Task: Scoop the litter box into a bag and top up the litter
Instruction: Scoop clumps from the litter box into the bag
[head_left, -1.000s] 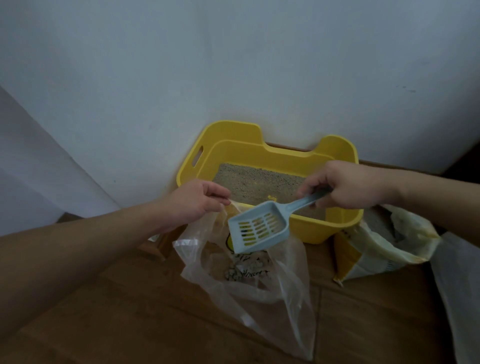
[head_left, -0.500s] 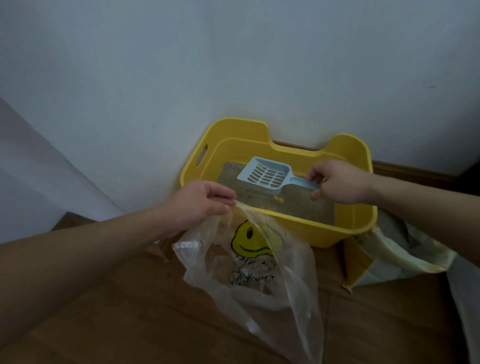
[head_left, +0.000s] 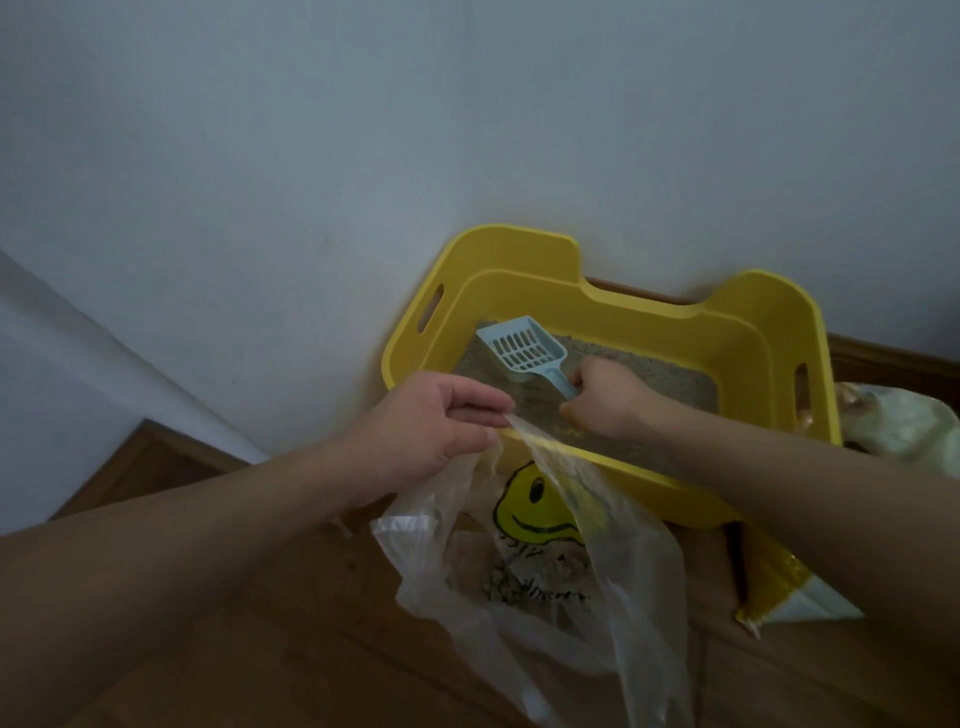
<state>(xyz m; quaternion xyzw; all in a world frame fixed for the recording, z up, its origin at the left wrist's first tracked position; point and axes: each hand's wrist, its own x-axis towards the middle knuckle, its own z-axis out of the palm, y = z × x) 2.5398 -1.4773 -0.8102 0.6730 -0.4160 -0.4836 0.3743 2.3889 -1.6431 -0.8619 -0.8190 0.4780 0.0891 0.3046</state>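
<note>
A yellow litter box (head_left: 743, 332) stands on the floor against the white wall, holding grey litter (head_left: 670, 382). My right hand (head_left: 605, 397) is inside the box, shut on the handle of a pale blue slotted scoop (head_left: 522, 349) whose head rests on the litter at the far left corner. My left hand (head_left: 431, 431) pinches the rim of a clear plastic bag (head_left: 587, 597) with a yellow smiley print, holding it up just in front of the box. Some scooped litter lies at the bag's bottom.
A yellow and white litter sack (head_left: 779, 597) lies open on the wooden floor (head_left: 208, 649) to the right of the box, partly behind my right forearm. The wall (head_left: 467, 130) is close behind the box.
My right hand carried the scoop from over the bag back into the box, then pushed its head to the far left corner of the litter. My left hand kept hold of the bag.
</note>
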